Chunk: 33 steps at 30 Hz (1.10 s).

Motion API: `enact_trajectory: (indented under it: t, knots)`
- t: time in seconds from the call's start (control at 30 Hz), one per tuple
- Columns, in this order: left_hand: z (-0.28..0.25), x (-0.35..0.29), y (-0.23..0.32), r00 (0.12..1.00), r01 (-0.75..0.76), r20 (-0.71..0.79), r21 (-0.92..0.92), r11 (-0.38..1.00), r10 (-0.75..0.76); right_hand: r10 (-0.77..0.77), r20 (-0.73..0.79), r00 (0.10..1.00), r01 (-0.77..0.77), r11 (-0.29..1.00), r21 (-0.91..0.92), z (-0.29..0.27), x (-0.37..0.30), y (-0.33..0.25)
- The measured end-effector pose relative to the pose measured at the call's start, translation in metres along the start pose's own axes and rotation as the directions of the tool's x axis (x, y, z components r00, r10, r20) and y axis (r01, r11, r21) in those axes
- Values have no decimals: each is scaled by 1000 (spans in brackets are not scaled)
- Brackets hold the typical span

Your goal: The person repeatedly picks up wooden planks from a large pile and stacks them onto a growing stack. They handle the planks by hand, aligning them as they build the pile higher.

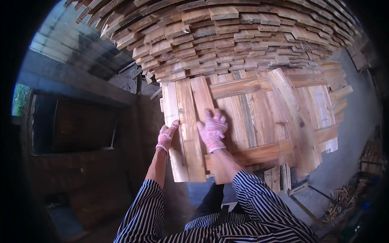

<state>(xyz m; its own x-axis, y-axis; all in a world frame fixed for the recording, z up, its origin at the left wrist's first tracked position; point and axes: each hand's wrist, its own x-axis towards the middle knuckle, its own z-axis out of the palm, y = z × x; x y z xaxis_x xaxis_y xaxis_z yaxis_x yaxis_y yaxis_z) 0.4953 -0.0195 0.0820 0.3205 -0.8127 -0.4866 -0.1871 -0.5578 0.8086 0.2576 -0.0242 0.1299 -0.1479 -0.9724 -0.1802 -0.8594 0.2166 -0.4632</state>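
Pale wooden boards lie side by side across two crosswise boards, forming a layer on the stack before me. My left hand, in a pinkish knitted glove, is closed on the outer edge of the leftmost board; some of its fingers are hidden. A second board lies close against that one. My right hand, in a matching glove and slightly blurred, spans a third board, thumb at its left edge and fingers over its right side. Farther right, a loose board lies slanted over the layer.
A high pile of rough board ends rises beyond the layer. The upper crosswise board and lower crosswise board run left to right. A dark framed opening is at left. Wood scraps lie at lower right.
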Motion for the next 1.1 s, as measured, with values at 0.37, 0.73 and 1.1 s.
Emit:
enact_trajectory:
  t: [0.37,0.73,1.1]
  knots:
    - [9,11,-18,997,38,73,-127,991,-29,102,-362,927,-317,730,-605,-201,49,254]
    - [-16,0,-14,996,-6,86,-73,997,12,81,-172,982,-146,900,-410,-139,15,145]
    - [-5,8,-17,996,-18,85,-33,999,20,-10,44,999,9,1000,12,-51,12,86]
